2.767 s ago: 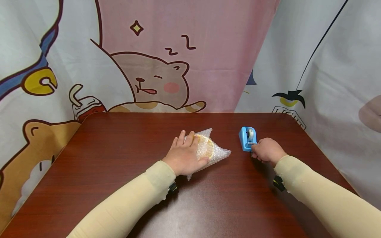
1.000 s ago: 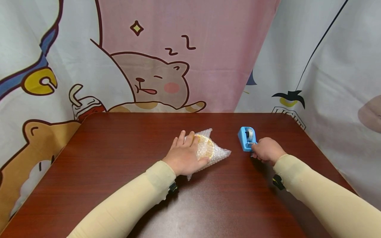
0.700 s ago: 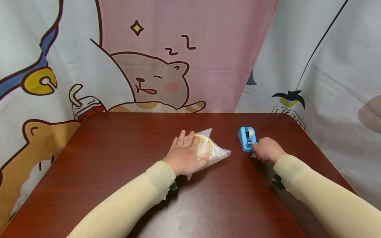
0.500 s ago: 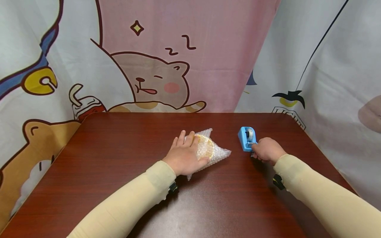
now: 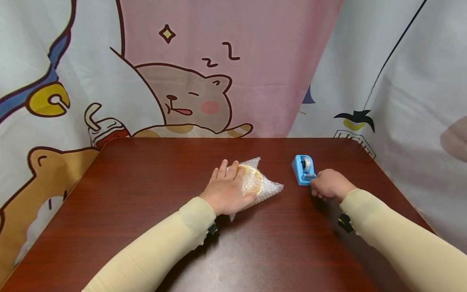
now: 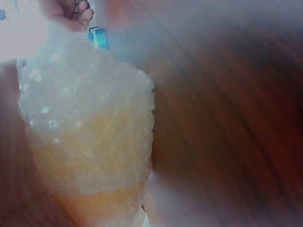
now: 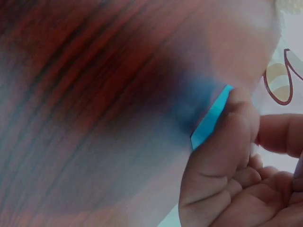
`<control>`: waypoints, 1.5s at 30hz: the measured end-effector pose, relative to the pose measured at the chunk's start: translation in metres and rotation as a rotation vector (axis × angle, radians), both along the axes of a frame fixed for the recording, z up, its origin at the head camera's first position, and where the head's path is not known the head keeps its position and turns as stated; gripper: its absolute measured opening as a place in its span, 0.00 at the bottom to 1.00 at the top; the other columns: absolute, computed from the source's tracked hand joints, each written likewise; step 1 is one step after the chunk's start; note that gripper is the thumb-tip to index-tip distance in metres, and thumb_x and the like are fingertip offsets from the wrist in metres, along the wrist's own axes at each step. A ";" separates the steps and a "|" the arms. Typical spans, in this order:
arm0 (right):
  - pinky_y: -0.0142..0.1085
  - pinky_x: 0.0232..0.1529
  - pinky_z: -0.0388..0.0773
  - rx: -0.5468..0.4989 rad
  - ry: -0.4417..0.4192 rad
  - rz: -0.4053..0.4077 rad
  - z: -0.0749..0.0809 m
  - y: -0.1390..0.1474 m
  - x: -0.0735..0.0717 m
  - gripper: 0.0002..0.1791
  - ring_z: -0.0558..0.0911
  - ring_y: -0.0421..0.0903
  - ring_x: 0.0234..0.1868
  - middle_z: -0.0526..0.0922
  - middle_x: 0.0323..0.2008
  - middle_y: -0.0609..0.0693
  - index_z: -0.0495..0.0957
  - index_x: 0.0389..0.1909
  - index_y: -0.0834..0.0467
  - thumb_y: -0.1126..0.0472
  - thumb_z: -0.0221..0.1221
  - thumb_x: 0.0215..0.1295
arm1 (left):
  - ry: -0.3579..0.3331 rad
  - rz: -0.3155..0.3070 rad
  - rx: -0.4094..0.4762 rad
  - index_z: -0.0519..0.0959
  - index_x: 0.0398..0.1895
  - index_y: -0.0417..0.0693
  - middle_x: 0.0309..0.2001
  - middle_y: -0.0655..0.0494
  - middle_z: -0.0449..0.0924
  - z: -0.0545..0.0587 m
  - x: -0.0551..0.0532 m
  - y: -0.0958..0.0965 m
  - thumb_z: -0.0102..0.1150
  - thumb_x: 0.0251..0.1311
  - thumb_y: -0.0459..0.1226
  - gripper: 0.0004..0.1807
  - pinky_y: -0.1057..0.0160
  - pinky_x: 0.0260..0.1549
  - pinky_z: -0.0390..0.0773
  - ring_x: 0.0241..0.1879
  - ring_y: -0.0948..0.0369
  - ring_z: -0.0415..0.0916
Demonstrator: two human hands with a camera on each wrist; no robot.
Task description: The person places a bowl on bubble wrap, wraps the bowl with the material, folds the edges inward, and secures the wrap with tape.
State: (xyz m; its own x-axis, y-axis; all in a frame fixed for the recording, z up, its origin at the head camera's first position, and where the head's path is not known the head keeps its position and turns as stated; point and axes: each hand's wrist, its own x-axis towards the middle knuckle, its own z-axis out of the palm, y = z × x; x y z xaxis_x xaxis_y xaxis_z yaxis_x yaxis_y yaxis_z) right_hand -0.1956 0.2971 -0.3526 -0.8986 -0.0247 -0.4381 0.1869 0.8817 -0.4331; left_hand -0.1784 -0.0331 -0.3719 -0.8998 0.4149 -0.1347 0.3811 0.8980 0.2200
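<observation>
Flat on a bubble-wrapped package (image 5: 253,182) lies my left hand (image 5: 225,192), its fingers straight and spread over the left part. Something round with a yellowish edge shows through the clear wrap, but its kind cannot be made out. In the left wrist view the bubble wrap (image 6: 90,109) fills much of the picture. To the right stands a light blue tape dispenser (image 5: 303,170) with a small roll in it. At its front end my right hand (image 5: 330,184) has curled fingers and pinches the tape's end; the clear strip itself is hardly visible.
The dark red-brown wooden table (image 5: 153,174) carries the package and the dispenser, with a gap between the two. Behind and beside the table hangs a cartoon-printed curtain (image 5: 270,61).
My right hand has shifted slightly right, away from the dispenser's front edge. The left hand and the package stay where they were.
</observation>
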 end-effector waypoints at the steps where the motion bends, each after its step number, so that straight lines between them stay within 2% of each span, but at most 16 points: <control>1: 0.37 0.34 0.82 -0.007 -0.006 0.000 0.002 0.000 0.000 0.15 0.78 0.47 0.30 0.83 0.29 0.54 0.80 0.36 0.66 0.59 0.52 0.76 | 0.000 0.001 -0.001 0.47 0.87 0.49 0.88 0.50 0.38 0.000 0.000 0.000 0.39 0.70 0.73 0.54 0.41 0.83 0.41 0.86 0.43 0.30; 5: 0.36 0.34 0.81 -0.047 -0.033 0.007 0.004 -0.001 0.002 0.15 0.78 0.47 0.30 0.83 0.30 0.53 0.79 0.38 0.65 0.58 0.51 0.78 | -0.001 0.003 -0.002 0.47 0.87 0.48 0.88 0.50 0.38 0.000 0.000 -0.001 0.40 0.70 0.73 0.54 0.42 0.83 0.41 0.86 0.43 0.30; 13: 0.37 0.34 0.82 -0.126 -0.001 0.006 0.008 -0.007 0.006 0.15 0.78 0.46 0.30 0.84 0.31 0.52 0.81 0.39 0.65 0.57 0.54 0.79 | 0.000 0.006 -0.004 0.47 0.87 0.48 0.88 0.50 0.38 -0.001 -0.001 0.000 0.40 0.70 0.73 0.55 0.42 0.83 0.42 0.86 0.43 0.30; 29: 0.37 0.36 0.83 -0.163 0.083 0.002 0.015 -0.019 0.009 0.17 0.80 0.47 0.35 0.87 0.35 0.54 0.81 0.45 0.67 0.55 0.55 0.80 | 0.002 0.005 -0.007 0.47 0.87 0.49 0.88 0.50 0.37 -0.002 -0.001 0.001 0.39 0.69 0.73 0.54 0.42 0.83 0.41 0.86 0.43 0.30; 45: 0.36 0.40 0.82 -0.228 0.103 -0.020 0.017 -0.032 0.011 0.17 0.80 0.48 0.40 0.87 0.41 0.55 0.81 0.48 0.64 0.53 0.52 0.81 | 0.014 0.002 -0.003 0.48 0.87 0.48 0.88 0.50 0.39 -0.001 0.000 0.000 0.39 0.69 0.73 0.54 0.41 0.83 0.42 0.86 0.43 0.31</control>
State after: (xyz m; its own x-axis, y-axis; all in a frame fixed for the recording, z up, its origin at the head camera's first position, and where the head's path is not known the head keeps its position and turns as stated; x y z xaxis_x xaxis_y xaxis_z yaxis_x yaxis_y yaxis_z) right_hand -0.1847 0.2646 -0.3357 -0.9394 -0.0942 -0.3297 0.1481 0.7558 -0.6378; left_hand -0.1786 -0.0332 -0.3731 -0.9026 0.4124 -0.1235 0.3820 0.8996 0.2117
